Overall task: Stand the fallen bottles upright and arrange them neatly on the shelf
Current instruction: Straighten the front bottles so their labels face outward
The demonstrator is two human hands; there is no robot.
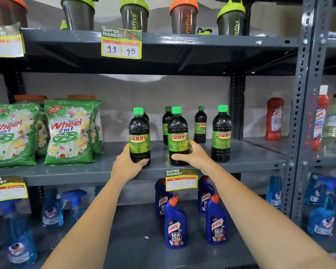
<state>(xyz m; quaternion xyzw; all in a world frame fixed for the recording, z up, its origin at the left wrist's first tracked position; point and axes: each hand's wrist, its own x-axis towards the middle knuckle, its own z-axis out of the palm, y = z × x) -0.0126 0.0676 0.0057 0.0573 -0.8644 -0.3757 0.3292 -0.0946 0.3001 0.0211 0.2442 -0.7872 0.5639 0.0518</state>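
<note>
Middle shelf (241,162): six Sunny bottles, all upright. Left hand (127,165) grip closed around front-left Sunny bottle (139,135); right hand (192,155) grip wrapped around front-centre Sunny bottle (178,136), seemingly squaring the front row.

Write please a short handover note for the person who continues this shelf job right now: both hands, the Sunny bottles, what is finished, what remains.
Left hand: wrapped around the base of the front-left Sunny bottle, which is upright on the middle shelf.
Right hand: gripping the front-middle Sunny bottle, also upright.
Front-right bottle stands free. Three smaller-looking bottles stand behind; the one behind the front-left bottle is mostly hidden.
Done: no Sunny bottle in view lies fallen.
Left: spacing looks uneven; even out the front row, align the back row, then let go.
</note>
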